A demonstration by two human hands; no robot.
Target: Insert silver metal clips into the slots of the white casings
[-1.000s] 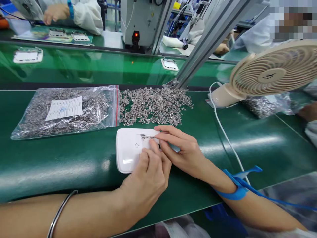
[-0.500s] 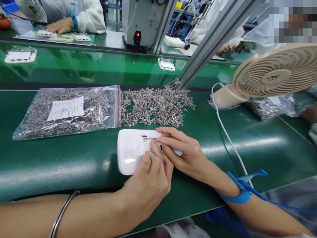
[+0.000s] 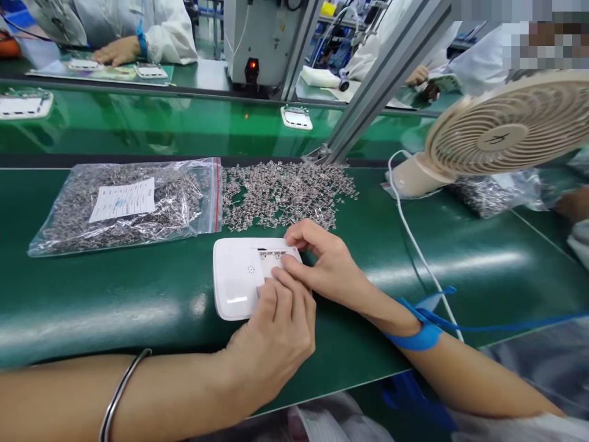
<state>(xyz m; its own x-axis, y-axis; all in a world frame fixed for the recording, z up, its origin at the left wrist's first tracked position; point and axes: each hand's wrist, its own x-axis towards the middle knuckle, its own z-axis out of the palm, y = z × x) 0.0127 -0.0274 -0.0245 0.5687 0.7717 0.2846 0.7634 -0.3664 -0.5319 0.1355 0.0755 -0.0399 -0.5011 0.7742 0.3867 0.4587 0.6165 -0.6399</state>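
Since half a second ago: right hand (image 3: 334, 270) curled tighter, fingers drawn in over the casing's upper right edge; left hand (image 3: 276, 331) barely shifted. White rounded-rectangular plastic casing (image 3: 234, 279) flat on green conveyor-mat surface (image 3: 138, 307), small hole near centre, open recess with metal contacts along top edge. Left fingers bunched, tips pressed at recess (image 3: 271, 256); right fingers bent, pinching beside it; whether a small part sits between fingertips: cannot tell. Loose pile of small silvery metal clips (image 3: 285, 193) just behind casing; clear zip bag of same clips (image 3: 124, 205) to left. Beige desk fan (image 3: 497, 138) at right. Blue wrist strap (image 3: 414, 334) on right wrist. White-coated co-workers at benches beyond.
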